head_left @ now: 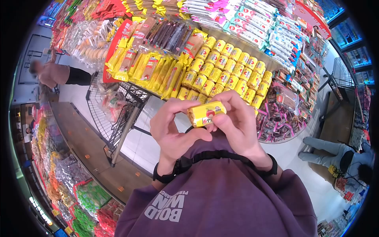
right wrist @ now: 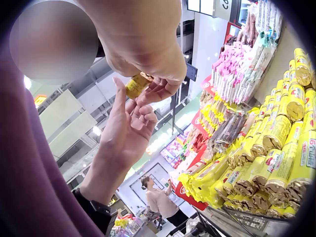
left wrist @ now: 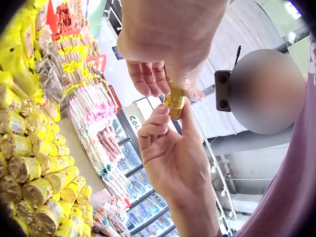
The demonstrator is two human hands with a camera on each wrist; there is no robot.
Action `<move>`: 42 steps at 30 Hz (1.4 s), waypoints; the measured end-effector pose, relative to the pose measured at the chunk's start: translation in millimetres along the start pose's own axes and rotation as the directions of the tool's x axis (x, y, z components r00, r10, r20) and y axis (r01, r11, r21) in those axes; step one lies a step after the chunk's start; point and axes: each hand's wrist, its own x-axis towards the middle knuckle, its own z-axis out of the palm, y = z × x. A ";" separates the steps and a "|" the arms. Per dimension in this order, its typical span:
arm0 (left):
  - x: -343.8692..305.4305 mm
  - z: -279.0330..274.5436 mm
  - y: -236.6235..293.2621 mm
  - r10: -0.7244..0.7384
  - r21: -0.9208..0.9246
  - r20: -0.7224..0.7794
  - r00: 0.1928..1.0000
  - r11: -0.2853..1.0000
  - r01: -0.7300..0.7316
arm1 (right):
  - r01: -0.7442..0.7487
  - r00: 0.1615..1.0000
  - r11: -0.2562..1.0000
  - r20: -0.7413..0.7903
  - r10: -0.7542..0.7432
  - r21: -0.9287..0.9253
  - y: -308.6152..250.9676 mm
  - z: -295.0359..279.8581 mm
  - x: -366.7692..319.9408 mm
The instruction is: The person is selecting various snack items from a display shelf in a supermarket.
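ITEM: 1 yellow snack roll point(head_left: 206, 113) is held level, near side of the stacked display point(head_left: 225, 67) | LEFT: left hand point(head_left: 173, 128) is pinched on its left end | RIGHT: right hand point(head_left: 237, 120) is curled round its right end | WHY: label is judged kept face-up for reading.

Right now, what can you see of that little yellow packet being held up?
The yellow packet is a small roll in shiny foil-like wrap, yellow with a red picture and crimped golden ends. It lies sideways in the air, pinched by the fingers of the left hand and the right hand, in front of a display of similar rolls.
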 end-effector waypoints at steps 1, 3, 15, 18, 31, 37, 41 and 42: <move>1.3 3.4 2.7 0.009 0.015 -0.008 1.000 1.000 -0.009 | 0.018 1.000 0.999 0.018 -0.018 -0.036 1.3 -1.3 0.3; 1.5 9.2 3.4 0.013 0.035 -0.027 1.000 0.999 -0.012 | 0.036 0.998 0.994 0.049 -0.032 -0.099 3.8 -3.9 1.8; -3.8 16.6 -7.1 0.157 0.321 0.116 0.981 0.929 -0.187 | 0.070 0.996 0.997 -0.050 -0.072 -0.042 28.0 -4.5 -2.2; -22.6 21.0 -34.5 0.070 0.342 0.219 0.973 0.928 -0.144 | 0.062 0.998 0.875 0.050 -0.043 -0.480 26.6 -20.6 -6.9; -21.4 45.1 -62.6 -0.024 0.485 0.501 0.865 0.836 -0.257 | 0.037 0.994 0.581 -0.033 -0.109 -0.813 69.3 -83.2 -29.7; -23.9 51.8 -79.1 -0.018 0.484 0.591 0.806 0.807 -0.337 | 0.104 0.986 0.557 0.015 -0.164 -0.824 74.2 -79.0 -30.9; -23.2 51.8 -80.5 -0.027 0.483 0.586 0.810 0.814 -0.323 | -0.005 0.989 0.717 -0.108 -0.098 -0.697 76.5 -82.2 -35.0; -23.2 51.3 -81.0 -0.030 0.481 0.585 0.810 0.817 -0.318 | 0.001 0.988 0.723 -0.112 -0.108 -0.691 75.3 -83.0 -34.0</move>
